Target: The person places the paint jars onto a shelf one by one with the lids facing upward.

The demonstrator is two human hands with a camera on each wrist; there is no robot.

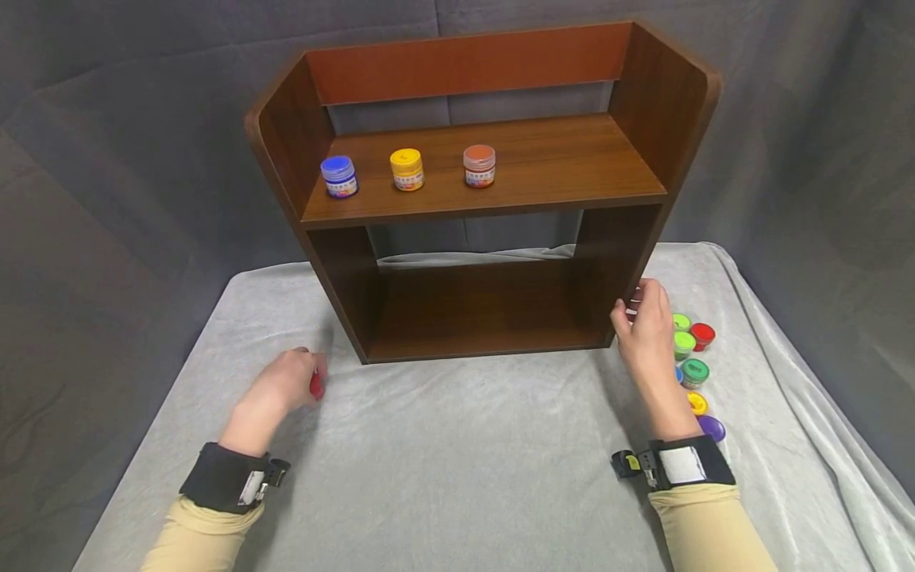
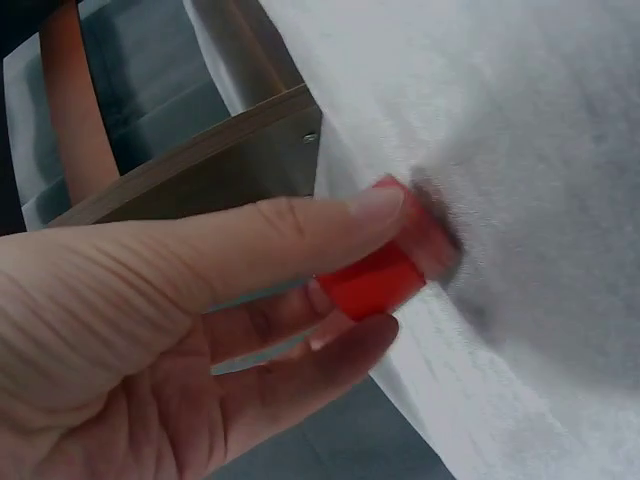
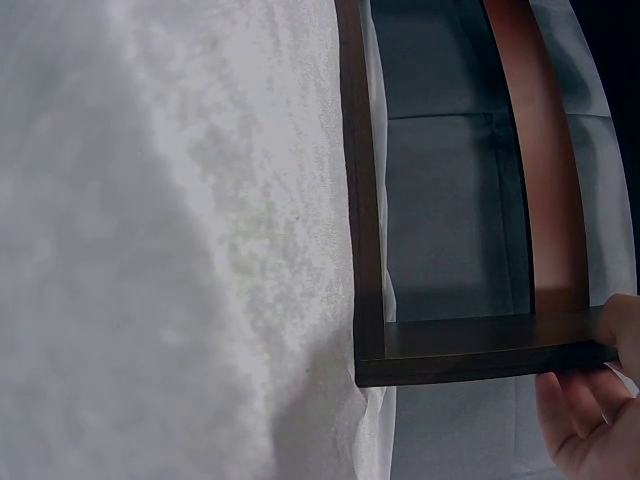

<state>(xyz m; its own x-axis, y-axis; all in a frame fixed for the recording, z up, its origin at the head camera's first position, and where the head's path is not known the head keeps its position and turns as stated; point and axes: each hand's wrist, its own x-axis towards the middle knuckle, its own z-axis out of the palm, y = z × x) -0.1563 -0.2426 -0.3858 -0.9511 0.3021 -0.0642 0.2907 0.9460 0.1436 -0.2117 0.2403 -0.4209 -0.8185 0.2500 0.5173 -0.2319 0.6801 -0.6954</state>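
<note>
My left hand (image 1: 282, 383) pinches a small red jar (image 2: 372, 284) between thumb and fingers, at the left of a dark brown wooden shelf (image 1: 486, 205). In the left wrist view the jar is tilted close to the cloth; whether it touches cannot be told. My right hand (image 1: 649, 342) holds the front edge of the shelf's right side panel (image 3: 470, 357), low down, with the thumb on one side and the fingers on the other. On the upper board stand a blue jar (image 1: 339, 176), a yellow jar (image 1: 407, 170) and an orange-brown jar (image 1: 480, 166), spaced apart.
Several jars cluster right of my right forearm, among them a red one (image 1: 703, 335), a dark green one (image 1: 695, 372) and a purple one (image 1: 712, 428). A pale grey cloth (image 1: 457, 469) covers the table. Dark grey curtains (image 1: 129, 159) hang behind and at both sides.
</note>
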